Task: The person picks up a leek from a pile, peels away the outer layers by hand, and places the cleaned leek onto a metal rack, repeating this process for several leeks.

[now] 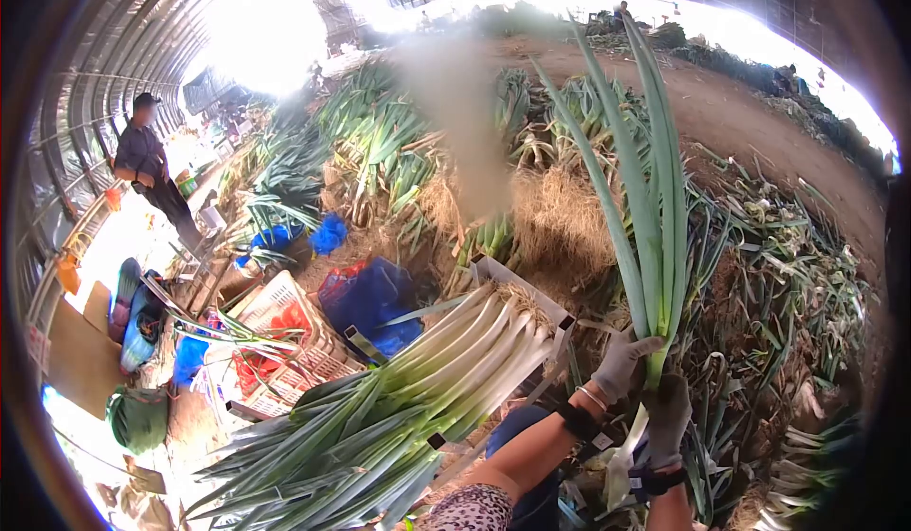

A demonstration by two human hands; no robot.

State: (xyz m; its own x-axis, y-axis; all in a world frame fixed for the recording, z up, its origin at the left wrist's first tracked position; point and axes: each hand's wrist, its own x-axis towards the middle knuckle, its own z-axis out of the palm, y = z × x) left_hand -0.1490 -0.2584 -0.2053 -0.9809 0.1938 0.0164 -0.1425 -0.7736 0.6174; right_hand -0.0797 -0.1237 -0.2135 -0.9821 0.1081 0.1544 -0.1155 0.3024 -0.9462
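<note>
A long green onion (655,237) stands upright in front of me, its leaves pointing up and its pale stem running down below my hands. My left hand (623,365), in a light glove, is closed around the stem where the leaves begin. Just beneath it, my gloved right hand (670,412) grips the same stem; its fingers are partly in shadow. To the left lies a big pile of green onions (474,351) on a metal-framed stand (531,294), roots toward the upper right and leaves trailing to the lower left.
Heaped green onions (380,132) and dry roots (565,213) fill the back. Loose leaves (778,284) cover the ground at right. At left are a plastic crate (285,294), blue netting (370,298), a green sack (138,417) and a standing person (147,166).
</note>
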